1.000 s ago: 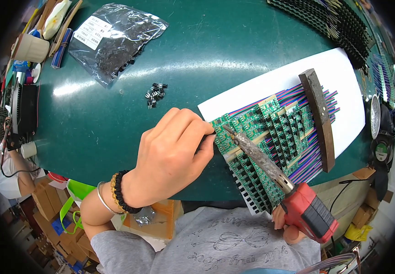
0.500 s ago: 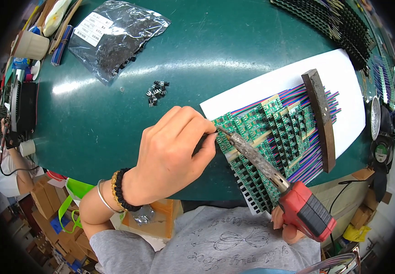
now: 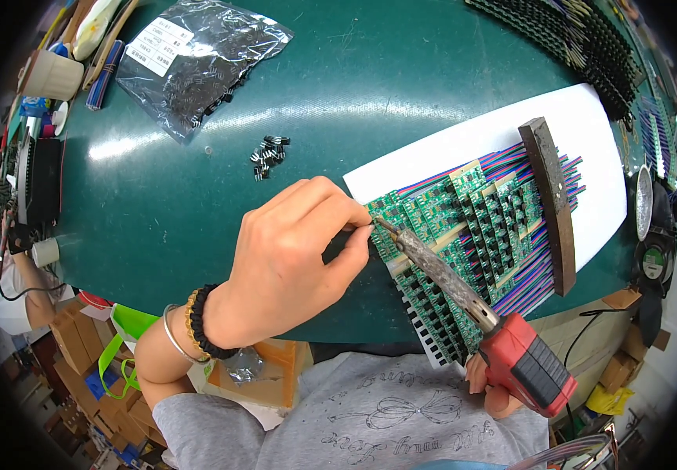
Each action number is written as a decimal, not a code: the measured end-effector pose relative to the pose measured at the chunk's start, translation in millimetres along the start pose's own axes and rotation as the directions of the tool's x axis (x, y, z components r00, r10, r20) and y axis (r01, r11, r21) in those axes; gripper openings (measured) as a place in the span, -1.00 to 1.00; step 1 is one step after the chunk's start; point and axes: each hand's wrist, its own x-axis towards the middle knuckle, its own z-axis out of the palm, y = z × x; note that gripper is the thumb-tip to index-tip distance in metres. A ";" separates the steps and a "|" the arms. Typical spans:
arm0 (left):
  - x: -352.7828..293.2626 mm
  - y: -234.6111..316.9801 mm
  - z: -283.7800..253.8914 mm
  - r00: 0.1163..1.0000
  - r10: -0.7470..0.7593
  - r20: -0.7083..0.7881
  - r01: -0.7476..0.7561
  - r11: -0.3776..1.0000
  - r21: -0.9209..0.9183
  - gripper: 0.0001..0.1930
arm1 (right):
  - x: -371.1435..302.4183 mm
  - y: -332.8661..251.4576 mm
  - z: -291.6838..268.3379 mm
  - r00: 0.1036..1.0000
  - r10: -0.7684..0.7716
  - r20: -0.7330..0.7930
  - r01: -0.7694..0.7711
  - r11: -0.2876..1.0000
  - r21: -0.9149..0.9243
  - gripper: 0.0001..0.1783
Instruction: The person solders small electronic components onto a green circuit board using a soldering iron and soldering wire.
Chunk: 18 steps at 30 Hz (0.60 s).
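Observation:
My left hand (image 3: pixel 291 254) is pinched at the left edge of the green circuit boards (image 3: pixel 425 215), thumb and forefinger together; whatever they hold is hidden or too small to name. My right hand (image 3: pixel 497 395), partly hidden, grips the red handle of a soldering iron (image 3: pixel 464 294). Its tip points up and left and reaches the board edge beside my left fingertips. Rows of boards with black parts and coloured wires lie on a white sheet (image 3: pixel 593 110). A dark metal bar (image 3: pixel 548 204) rests across the wires.
Small black three-legged components (image 3: pixel 269 157) lie in a pile on the green table (image 3: pixel 338 70). Behind them is a clear bag (image 3: pixel 205 66) of more. Stacked boards (image 3: pixel 581 47) stand at the far right. A round metal dish (image 3: pixel 643 200) is at the right edge. Another person's arm (image 3: pixel 37 286) shows at left.
My left wrist has shifted slightly left and down, while the fingertips stay at the board edge. The soldering iron has barely moved.

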 end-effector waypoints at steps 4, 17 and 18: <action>-0.6 -0.4 -1.3 1.000 -0.014 0.006 0.014 0.999 -0.030 -0.86 | 1.7 2.0 -18.4 0.975 0.088 0.202 -0.096 0.995 0.030 -0.53; -0.1 0.7 -1.9 0.999 -0.025 0.021 0.025 0.999 -0.028 -0.87 | -7.0 15.9 -0.6 0.992 -0.120 0.022 0.118 0.991 0.069 -0.48; -1.1 0.9 -1.6 0.999 -0.027 0.021 0.028 0.999 -0.023 -0.87 | -5.9 17.1 -0.3 0.993 -0.116 0.021 0.114 0.991 0.073 -0.48</action>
